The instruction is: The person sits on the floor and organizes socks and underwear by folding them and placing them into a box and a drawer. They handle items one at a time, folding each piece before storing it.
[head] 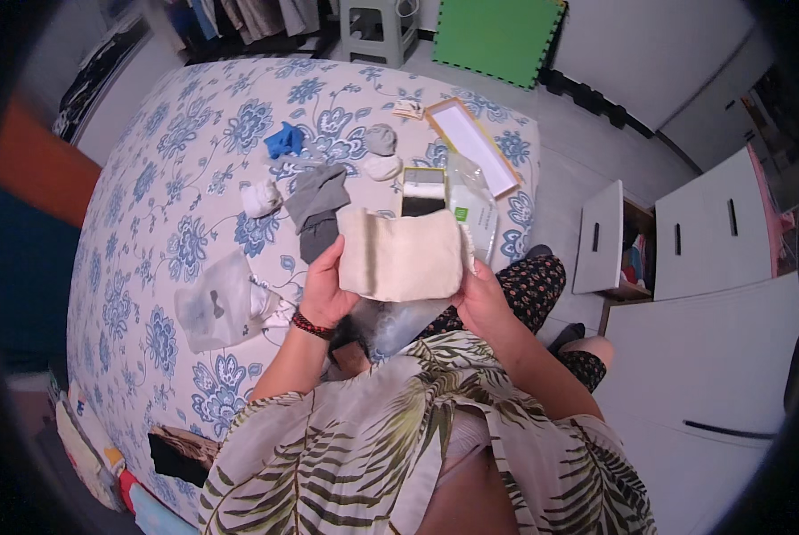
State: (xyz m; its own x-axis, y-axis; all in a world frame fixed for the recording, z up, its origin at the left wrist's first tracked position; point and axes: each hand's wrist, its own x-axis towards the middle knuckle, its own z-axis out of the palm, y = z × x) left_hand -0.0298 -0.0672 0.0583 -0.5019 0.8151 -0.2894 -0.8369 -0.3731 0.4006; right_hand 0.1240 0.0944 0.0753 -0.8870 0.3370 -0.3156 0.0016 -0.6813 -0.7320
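Note:
A folded cream cloth (406,257) is held up level in front of me between both hands. My left hand (329,284) grips its left edge, thumb along the side and fingers beneath. My right hand (483,294) holds its lower right corner. Just beyond the cloth sits a small box (425,187) with grey, white and black folded fabric in it. A folded dark grey garment (317,200) lies beside it to the left. At the right, a clear plastic packet (476,221) with printing is partly covered by the cloth.
On the floral bedsheet (145,254) lie a white bundle (261,198), a blue cloth (284,140), a grey rolled bundle (380,140), a white one (382,168), a shallow open box (473,144) and a frosted plastic bag (215,307). A drawer (600,237) stands pulled out at right.

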